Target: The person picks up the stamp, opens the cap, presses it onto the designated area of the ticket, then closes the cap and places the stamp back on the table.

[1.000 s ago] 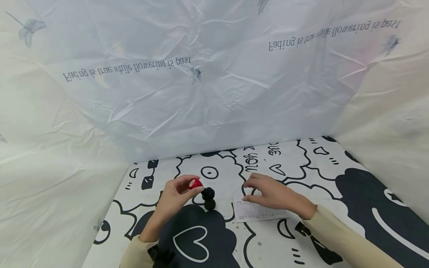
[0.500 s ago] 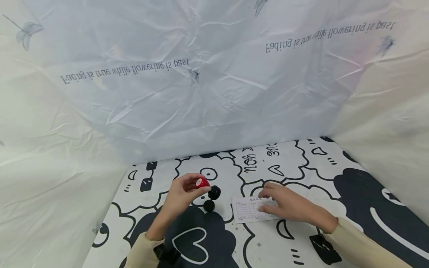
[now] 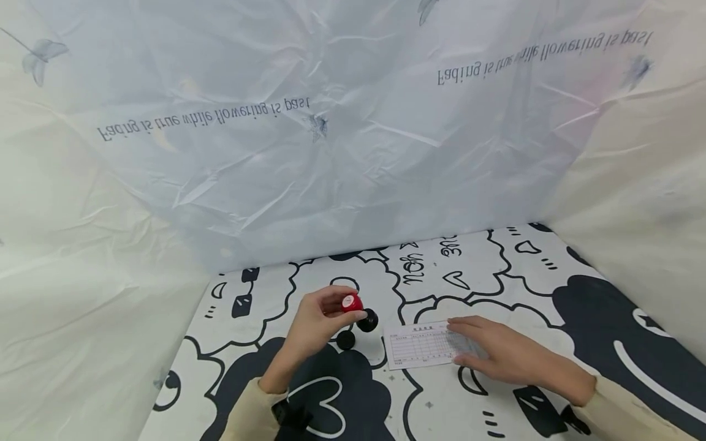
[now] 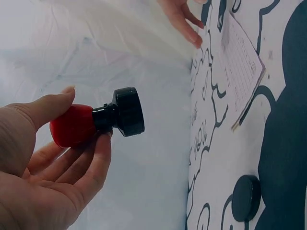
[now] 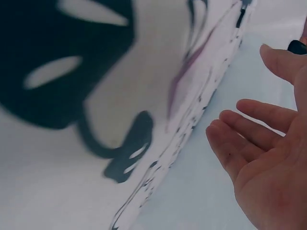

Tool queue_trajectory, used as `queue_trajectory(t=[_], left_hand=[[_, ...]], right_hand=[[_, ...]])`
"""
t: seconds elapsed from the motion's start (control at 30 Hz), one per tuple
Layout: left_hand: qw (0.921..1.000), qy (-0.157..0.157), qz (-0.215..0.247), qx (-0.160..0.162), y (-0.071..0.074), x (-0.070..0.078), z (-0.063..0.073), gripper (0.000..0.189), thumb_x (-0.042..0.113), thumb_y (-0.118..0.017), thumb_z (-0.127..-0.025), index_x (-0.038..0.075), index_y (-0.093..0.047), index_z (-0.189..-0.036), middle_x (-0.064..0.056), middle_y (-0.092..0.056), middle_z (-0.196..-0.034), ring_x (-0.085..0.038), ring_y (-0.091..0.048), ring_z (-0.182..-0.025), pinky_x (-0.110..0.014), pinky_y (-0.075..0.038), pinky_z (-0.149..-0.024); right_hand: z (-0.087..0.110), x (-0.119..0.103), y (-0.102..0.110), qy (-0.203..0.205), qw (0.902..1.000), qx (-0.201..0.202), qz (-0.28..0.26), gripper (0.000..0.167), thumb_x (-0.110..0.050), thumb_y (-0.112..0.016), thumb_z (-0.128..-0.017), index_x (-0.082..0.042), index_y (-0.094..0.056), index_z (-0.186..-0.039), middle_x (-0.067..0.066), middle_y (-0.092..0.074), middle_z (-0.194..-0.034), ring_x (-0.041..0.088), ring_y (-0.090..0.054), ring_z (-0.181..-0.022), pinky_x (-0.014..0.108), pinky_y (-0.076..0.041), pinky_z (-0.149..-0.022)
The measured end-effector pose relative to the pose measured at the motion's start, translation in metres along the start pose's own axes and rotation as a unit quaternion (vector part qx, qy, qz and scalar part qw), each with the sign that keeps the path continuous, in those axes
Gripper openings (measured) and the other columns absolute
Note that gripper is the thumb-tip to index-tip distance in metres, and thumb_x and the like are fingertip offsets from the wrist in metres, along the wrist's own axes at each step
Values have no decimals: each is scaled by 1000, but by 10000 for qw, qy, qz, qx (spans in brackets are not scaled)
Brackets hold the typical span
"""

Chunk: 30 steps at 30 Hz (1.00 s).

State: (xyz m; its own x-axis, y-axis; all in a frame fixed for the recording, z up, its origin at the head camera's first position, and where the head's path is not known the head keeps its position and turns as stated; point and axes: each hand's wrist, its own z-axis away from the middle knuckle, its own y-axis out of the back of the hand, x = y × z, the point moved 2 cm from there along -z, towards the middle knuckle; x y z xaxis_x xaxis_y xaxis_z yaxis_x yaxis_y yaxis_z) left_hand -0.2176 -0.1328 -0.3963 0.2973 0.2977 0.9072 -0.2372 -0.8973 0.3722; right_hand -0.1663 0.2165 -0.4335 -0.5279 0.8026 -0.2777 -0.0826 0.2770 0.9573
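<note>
My left hand (image 3: pixel 311 321) grips a round stamp (image 4: pixel 72 127) by its red handle, thumb on one side and fingers on the other. The stamp's black head (image 4: pixel 128 111) points away from the palm, held above the table. Below it on the table lies a round black cap (image 3: pixel 345 340), apart from the stamp. To the right is a pad of printed forms (image 3: pixel 416 348) with ruled lines. Over the pad's right end is my right hand (image 3: pixel 499 349), fingers extended and holding nothing; whether it touches the paper I cannot tell.
A white tablecloth (image 3: pixel 441 398) with black cartoon drawings covers the table. Pale plastic sheeting (image 3: pixel 342 184) with printed words hangs behind it and along both sides. A dark band (image 3: pixel 292 416) sits on the left wrist.
My left hand has carried the stamp rightward toward the pad, away from the cap. My right hand has drawn back to the right across the pad, uncovering more of its printed lines.
</note>
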Motion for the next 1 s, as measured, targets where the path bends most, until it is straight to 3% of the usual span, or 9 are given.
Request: queue_trajectory(t=[0.17,0.3,0.5,0.6,0.67,0.77,0.87,0.93,1.0], left_hand=[[9999,56,-117,14,-13,3,-6,40,22,-88,-87,16,-75,-125,-9,-77,-119,-22,-78,-103,-28,-63,-88],[9997,161,-163,-41,-23,4,-8,40,23,-87,-87,15,-75,-124,-11,-77,-120,-24,-79,-104,-28,-63,-86],[9993,262,-151,-207,-34,1,-7,41,24,-88,-87,15,-74,-124,-10,-77,-120,-22,-78,-103,-27,-63,-86],[9992,255,-83,-310,-39,1,-6,42,25,-88,-87,15,-74,-125,-9,-77,-121,-22,-78,-103,-26,-63,-87],[9989,267,-17,-394,-42,0,-7,42,24,-88,-87,15,-74,-126,-9,-77,-121,-22,-78,-104,-26,-63,-88],[9984,254,-2,-513,-47,-1,-7,43,25,-88,-87,15,-73,-127,-9,-77,-121,-20,-78,-103,-26,-63,-88],[9982,214,-42,-567,-51,-1,-8,43,25,-87,-88,14,-73,-127,-9,-77,-121,-18,-77,-101,-25,-62,-87],[9981,184,-89,-579,-53,-1,-8,43,25,-87,-88,15,-73,-127,-7,-77,-120,-17,-77,-99,-24,-62,-87],[9982,138,-116,-576,-54,0,-8,43,25,-87,-88,15,-73,-127,-6,-77,-120,-16,-77,-98,-24,-62,-87]], right_hand=[[14,9,-3,-127,9991,-390,55,79,-67,-59,-98,-15,-50,-157,9,-47,-165,33,-52,-147,55,-50,-111],[26,12,-9,34,9976,-583,367,87,-76,-48,-98,-19,-41,-163,5,-36,-172,32,-42,-155,55,-46,-114],[33,14,-21,176,9940,-855,661,90,-79,-41,-98,-18,-38,-164,3,-33,-174,30,-38,-157,55,-42,-118],[33,15,-25,199,9925,-950,737,84,-75,-36,-102,-18,-37,-164,4,-31,-174,30,-37,-158,54,-41,-120],[34,16,-27,296,9922,-881,836,77,-68,-33,-107,-17,-37,-164,4,-32,-174,30,-37,-158,47,-39,-123],[35,18,-29,492,9926,-730,841,69,-59,-32,-111,-16,-37,-164,6,-33,-173,32,-37,-157,22,-14,-132],[34,20,-32,645,9923,-684,809,67,-55,-32,-112,-14,-35,-165,7,-33,-173,33,-38,-157,4,16,-119],[32,22,-34,659,9913,-764,845,68,-56,-31,-112,-15,-33,-166,6,-32,-174,32,-37,-158,5,13,-121],[31,23,-36,651,9890,-873,1003,69,-58,-29,-112,-15,-31,-166,5,-30,-174,30,-35,-159,17,-4,-131]])
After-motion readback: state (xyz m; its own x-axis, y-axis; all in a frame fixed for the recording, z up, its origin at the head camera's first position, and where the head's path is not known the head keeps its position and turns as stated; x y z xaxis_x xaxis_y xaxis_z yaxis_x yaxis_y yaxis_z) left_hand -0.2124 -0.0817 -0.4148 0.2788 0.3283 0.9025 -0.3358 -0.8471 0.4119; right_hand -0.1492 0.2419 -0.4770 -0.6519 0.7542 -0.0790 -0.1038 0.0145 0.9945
